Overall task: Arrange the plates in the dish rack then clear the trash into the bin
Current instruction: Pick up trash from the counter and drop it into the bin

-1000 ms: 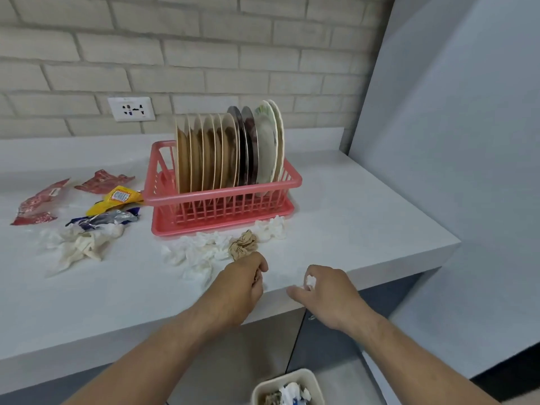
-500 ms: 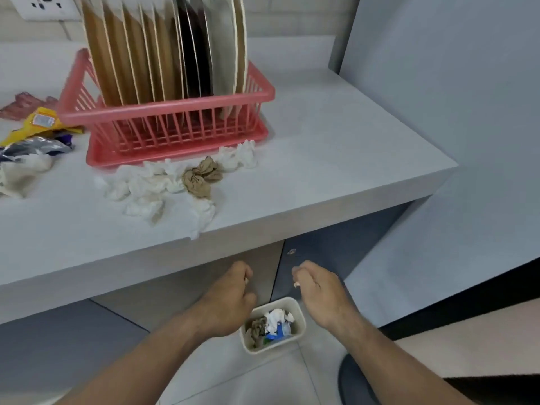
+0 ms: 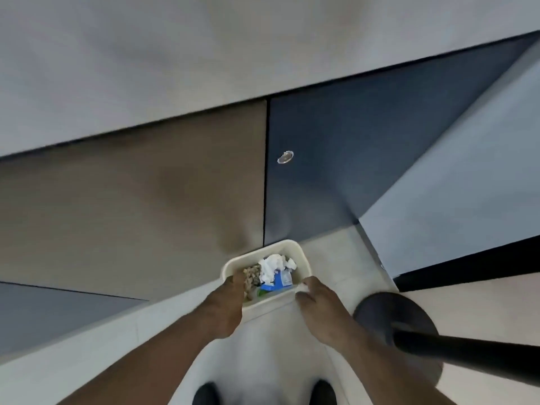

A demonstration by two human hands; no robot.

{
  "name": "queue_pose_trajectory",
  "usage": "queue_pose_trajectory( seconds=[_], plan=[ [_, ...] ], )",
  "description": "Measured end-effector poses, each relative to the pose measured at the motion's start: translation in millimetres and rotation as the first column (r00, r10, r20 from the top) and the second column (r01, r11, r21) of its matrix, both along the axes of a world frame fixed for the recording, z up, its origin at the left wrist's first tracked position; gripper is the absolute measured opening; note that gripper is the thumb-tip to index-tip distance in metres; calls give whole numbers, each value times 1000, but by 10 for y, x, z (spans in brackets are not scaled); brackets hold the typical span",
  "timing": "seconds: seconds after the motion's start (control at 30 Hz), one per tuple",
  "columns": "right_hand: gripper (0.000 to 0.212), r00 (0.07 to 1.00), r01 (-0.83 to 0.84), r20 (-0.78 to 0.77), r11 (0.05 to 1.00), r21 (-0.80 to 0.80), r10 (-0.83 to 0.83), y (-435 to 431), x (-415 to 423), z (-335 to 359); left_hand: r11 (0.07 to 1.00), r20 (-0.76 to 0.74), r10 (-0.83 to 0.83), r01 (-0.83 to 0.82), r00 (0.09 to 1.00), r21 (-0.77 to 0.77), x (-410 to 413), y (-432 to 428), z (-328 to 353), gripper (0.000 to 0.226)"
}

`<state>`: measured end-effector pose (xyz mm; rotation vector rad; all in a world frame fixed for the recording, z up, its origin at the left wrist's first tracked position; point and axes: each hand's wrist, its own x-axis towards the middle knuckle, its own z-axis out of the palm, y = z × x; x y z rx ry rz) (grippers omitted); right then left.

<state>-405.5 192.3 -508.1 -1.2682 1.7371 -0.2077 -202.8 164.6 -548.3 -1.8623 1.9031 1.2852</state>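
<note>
A small cream bin (image 3: 295,249) stands on the floor against the cabinet front. It holds white tissue (image 3: 273,266), a crumpled brown paper (image 3: 252,273) and a blue-and-white wrapper (image 3: 279,281). My left hand (image 3: 225,305) hangs over the bin's left side with its fingers pointing down into it, and I see nothing in them. My right hand (image 3: 317,305) is at the bin's near right rim, fingers curled, and seems to pinch a small white scrap. The dish rack and plates are out of view.
The worktop's underside and front edge (image 3: 204,92) fill the top. A brown cabinet door (image 3: 131,200) and a dark blue one (image 3: 336,156) stand behind the bin. A black stool base (image 3: 394,323) sits at the right. My shoes (image 3: 206,393) show at the bottom.
My view has tipped from the worktop down to the floor. Both hands have dropped from the counter edge to the bin, and the left hand's fist has loosened over it.
</note>
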Motion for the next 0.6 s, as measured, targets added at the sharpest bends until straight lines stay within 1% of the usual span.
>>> queue_pose_trajectory(
  seconds=[0.03, 0.1, 0.2, 0.23, 0.3, 0.33, 0.4, 0.47, 0.57, 0.6],
  plan=[
    [35, 1000, 0, -4, 1000, 1, 0, 43, 22, -206, 999, 24, -32, 31, 999, 3, -36, -42, -210, 39],
    [34, 1000, -2, -13, 1000, -14, 2, 93, 17, -597, 1000, 73, -22, 23, 997, -8, -74, -163, -624, 44],
    [33, 999, 35, 25, 998, -43, -34, 125, -74, -1060, 991, 141, -99, 110, 985, -70, -174, -339, -1107, 56],
    [35, 998, 58, 36, 997, -48, -56, 112, -108, -1168, 990, 171, -109, 122, 979, -68, -200, -400, -1237, 61],
    [39, 995, 95, 48, 994, -60, -92, 63, -157, -1361, 990, 261, -75, 103, 962, -95, -233, -487, -1504, 72],
    [39, 994, 100, 55, 993, -70, -96, 23, -168, -1432, 985, 311, -49, 97, 949, -141, -238, -510, -1603, 71],
    [33, 995, 92, 57, 991, -96, -87, -72, -163, -1535, 960, 344, -8, 103, 939, -259, -238, -507, -1720, 52],
    [25, 999, 43, 21, 990, -138, -40, -179, -110, -1614, 937, 315, -4, 114, 949, -329, -206, -445, -1731, 32],
    [30, 997, -63, -55, 987, -150, 55, -411, 24, -1766, 908, 242, -4, 105, 970, -406, -83, -355, -1678, 18],
    [29, 992, -108, -79, 984, -140, 97, -496, 88, -1831, 898, 214, 9, 86, 977, -432, -35, -324, -1649, 18]
  ],
)
